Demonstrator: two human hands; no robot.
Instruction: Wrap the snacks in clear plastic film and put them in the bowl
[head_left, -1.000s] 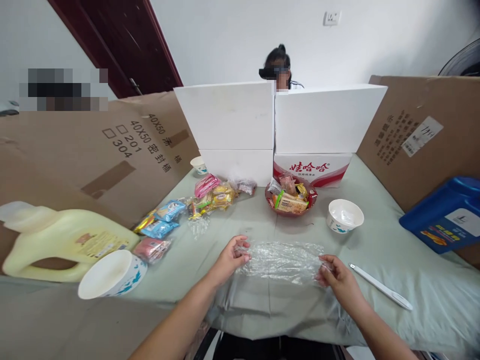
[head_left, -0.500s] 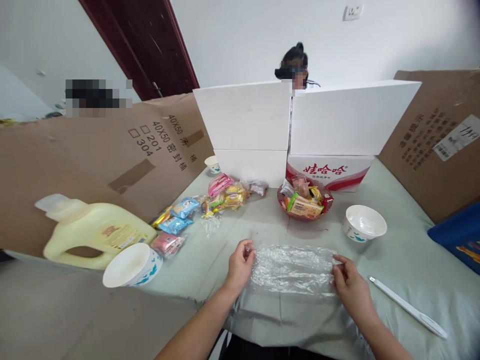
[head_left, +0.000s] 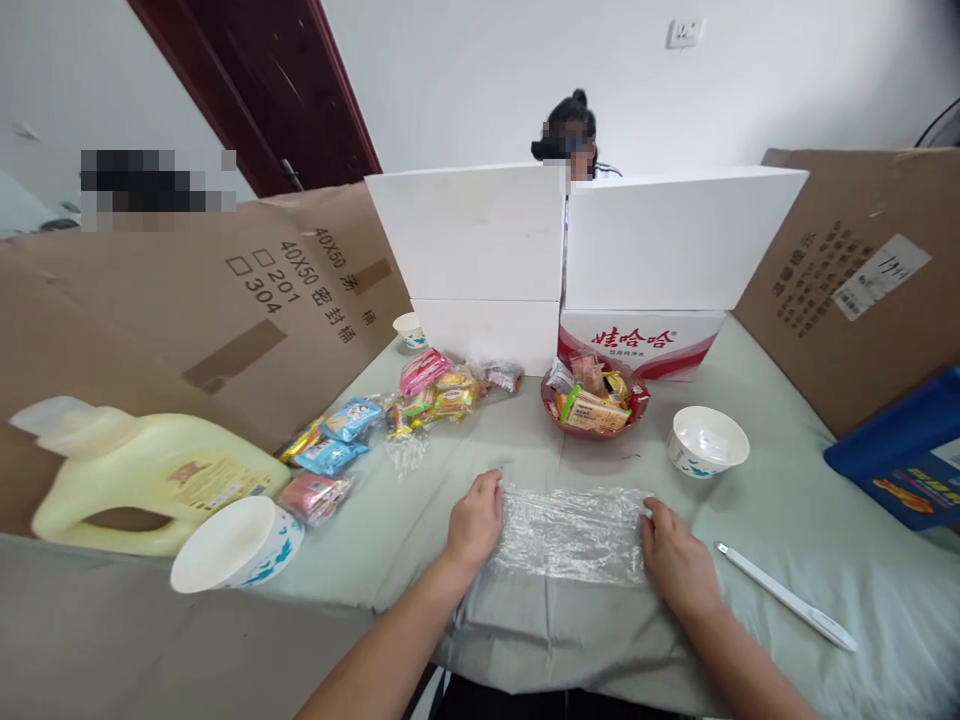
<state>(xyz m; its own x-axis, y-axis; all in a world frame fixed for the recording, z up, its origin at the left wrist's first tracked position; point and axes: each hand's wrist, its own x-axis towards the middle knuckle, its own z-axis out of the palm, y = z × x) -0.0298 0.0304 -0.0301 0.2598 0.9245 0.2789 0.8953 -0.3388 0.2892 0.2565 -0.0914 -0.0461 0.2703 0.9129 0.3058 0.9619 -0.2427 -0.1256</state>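
A crinkled piece of clear plastic, a bag or film, lies spread on the cloth in front of me. My left hand pinches its left edge, fingers closed. At the opposite edge my right hand is closed on the plastic, thumb and fingertips together. Just right of that hand rests a slim white box cutter. Beyond the plastic stands a dark red bowl filled with wrapped snacks. A white paper bowl with clear plastic inside is to its right.
Wrapped snacks lie in a row at the left, near a tilted paper bowl and a pale yellow jug. White boxes and brown cardboard wall the table. A blue container is at the right. A person sits behind the boxes.
My view has shifted slightly right, so things appear further left. Both hands stay at the plastic's two edges, and it looks pulled a little flatter.
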